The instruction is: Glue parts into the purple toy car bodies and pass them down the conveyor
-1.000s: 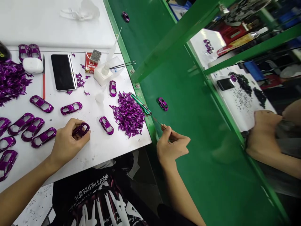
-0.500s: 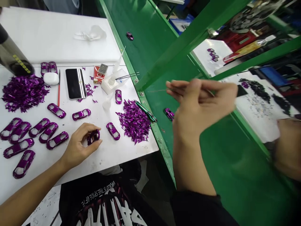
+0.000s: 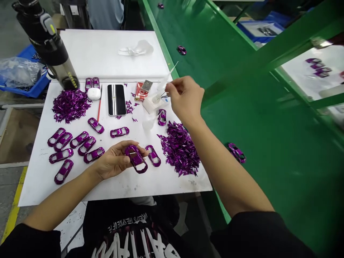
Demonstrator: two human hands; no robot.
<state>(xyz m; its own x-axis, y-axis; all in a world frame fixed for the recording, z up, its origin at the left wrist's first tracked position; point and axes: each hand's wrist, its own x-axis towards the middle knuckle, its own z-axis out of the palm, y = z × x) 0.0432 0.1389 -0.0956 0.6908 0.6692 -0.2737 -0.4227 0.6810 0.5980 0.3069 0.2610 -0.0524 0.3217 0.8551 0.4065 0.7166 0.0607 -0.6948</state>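
Note:
Between the thumb and fingers of my left hand (image 3: 115, 160) is a purple toy car body (image 3: 136, 157), tilted so its window openings show. Another purple car body (image 3: 153, 156) lies on the table just right of it. Over the table's right edge, my right hand (image 3: 186, 98) pinches a pair of tweezers (image 3: 164, 95), whose dark prongs reach toward a white block (image 3: 153, 104) with a clear nozzle bottle in it. Nearer me lies a heap of small purple pieces (image 3: 181, 150). Several more car bodies (image 3: 87, 145) rest on the left side of the table.
A green conveyor belt (image 3: 263, 154) runs along the right, carrying a purple car (image 3: 236, 152). On the white table (image 3: 115, 188) are a phone (image 3: 116, 100), a red pencil-like tool (image 3: 99, 107), a tall bottle (image 3: 57, 53) and a second purple heap (image 3: 70, 105). A green beam (image 3: 242, 79) slants across the belt.
My right hand has moved from above the belt left to the tweezers at the white block and grips them. My left hand has turned the car body into clearer view. The camera view has shifted.

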